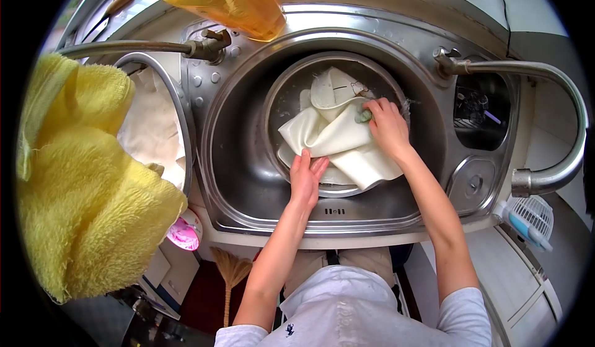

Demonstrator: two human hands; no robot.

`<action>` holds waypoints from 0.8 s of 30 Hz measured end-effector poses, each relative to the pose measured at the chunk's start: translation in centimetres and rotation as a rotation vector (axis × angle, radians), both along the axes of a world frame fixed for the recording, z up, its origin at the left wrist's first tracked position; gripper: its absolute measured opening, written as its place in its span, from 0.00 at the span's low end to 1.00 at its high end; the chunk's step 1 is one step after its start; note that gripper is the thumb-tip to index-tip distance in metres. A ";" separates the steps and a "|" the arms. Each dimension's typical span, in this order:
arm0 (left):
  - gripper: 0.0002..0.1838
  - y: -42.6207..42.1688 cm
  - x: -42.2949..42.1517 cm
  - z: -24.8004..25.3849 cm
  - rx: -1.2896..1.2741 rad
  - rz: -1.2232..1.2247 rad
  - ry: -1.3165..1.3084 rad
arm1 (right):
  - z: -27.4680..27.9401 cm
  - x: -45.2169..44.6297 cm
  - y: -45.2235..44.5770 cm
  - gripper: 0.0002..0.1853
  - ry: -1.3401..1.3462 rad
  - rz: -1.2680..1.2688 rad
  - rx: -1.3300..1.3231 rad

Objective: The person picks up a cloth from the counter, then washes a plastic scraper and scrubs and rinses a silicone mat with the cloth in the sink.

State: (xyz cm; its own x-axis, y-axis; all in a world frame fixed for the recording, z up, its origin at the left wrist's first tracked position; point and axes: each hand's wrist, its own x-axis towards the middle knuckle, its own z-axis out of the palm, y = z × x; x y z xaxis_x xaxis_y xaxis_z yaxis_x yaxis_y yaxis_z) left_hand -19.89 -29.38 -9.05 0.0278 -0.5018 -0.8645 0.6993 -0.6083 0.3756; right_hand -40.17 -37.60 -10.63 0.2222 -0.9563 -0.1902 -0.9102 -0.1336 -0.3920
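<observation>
A cream, smooth sheet of material (338, 133), which looks like leather or coated cloth, lies folded in a round metal basin (273, 99) inside the sink. My right hand (389, 127) is at the material's right side, fingers curled over a small grey-green lump (363, 116) pressed to it. What kind of thing the lump is, I cannot make out. Against the near left edge of the material rests my left hand (305, 178), fingers stretched and thumb apart. Some water shows in the basin around the material.
The steel sink (238, 186) surrounds the basin. An orange bottle (229, 3) stands at the back, beside a tap (211, 46). A curved tap (527, 67) is at right. On the left, a yellow towel (93, 173) hangs near a pot (185, 118). A broom (229, 269) is below.
</observation>
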 end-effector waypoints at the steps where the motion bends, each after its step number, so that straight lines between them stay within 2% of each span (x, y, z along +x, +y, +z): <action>1: 0.20 0.0 0.0 0.0 0.002 0.004 -0.003 | 1.2 0.2 0.2 0.16 -0.184 -0.044 -0.004; 4: 0.17 0.0 -0.2 -0.1 -0.016 0.021 0.047 | 3.7 4.9 1.9 0.16 -0.533 -0.079 0.100; 7: 0.16 0.1 -0.2 -0.8 0.015 -0.084 -0.024 | 1.8 8.8 3.4 0.17 -0.588 0.054 -0.007; 11: 0.13 0.7 0.4 -1.6 0.047 0.012 0.015 | -0.7 7.6 3.7 0.16 -0.425 0.193 0.063; 13: 0.15 0.5 -0.3 -1.4 0.026 0.051 0.008 | -1.9 4.7 3.3 0.15 -0.152 0.267 0.084; 17: 0.17 0.1 -0.3 -0.4 0.010 0.042 0.005 | -1.7 0.2 2.5 0.14 -0.011 0.279 0.053; 19: 0.17 -0.1 -0.2 -0.1 0.016 0.047 0.018 | -0.1 0.0 1.8 0.15 -0.140 0.041 0.131; 21: 0.17 0.1 -0.2 -0.3 0.031 0.053 0.033 | 1.4 1.8 1.8 0.14 -0.245 0.022 0.128; 23: 0.14 0.2 -0.1 -0.9 0.015 0.039 0.087 | 2.3 5.2 2.2 0.12 -0.598 -0.008 0.128; 24: 0.14 0.1 0.0 -1.2 0.014 0.038 0.085 | 1.8 6.6 2.5 0.12 -0.600 -0.008 0.127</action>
